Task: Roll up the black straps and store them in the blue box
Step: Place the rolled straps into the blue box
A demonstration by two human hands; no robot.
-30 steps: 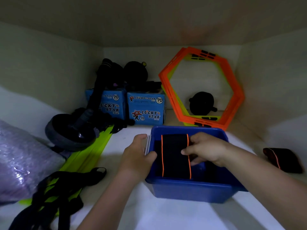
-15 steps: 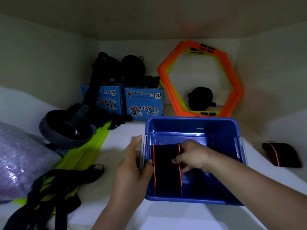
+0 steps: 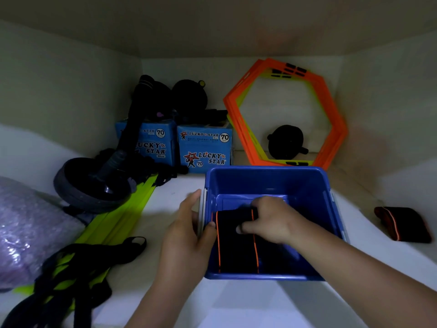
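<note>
A blue box [image 3: 267,181] stands on the white shelf in front of me. Inside it, against the left wall, lies a rolled black strap [image 3: 236,247] with orange edge lines. My right hand [image 3: 272,218] reaches into the box and grips the top of that roll, thumb on its face. My left hand [image 3: 189,233] holds the box's left rim, thumb over the edge and touching the roll. A second rolled black strap [image 3: 402,224] with an orange line lies on the shelf to the right of the box.
Two blue Lucky Star cartons [image 3: 205,147] stand behind the box, orange hexagon frames [image 3: 331,129] lean at the back right. An ab wheel [image 3: 92,185], lime slats [image 3: 123,218], loose black webbing [image 3: 78,263] and a bubble-wrap bundle [image 3: 26,228] fill the left side.
My right hand has lowered the rolled strap from above the rim down into the box, against its left wall. My left hand stays on the left rim. The view has tilted down.
</note>
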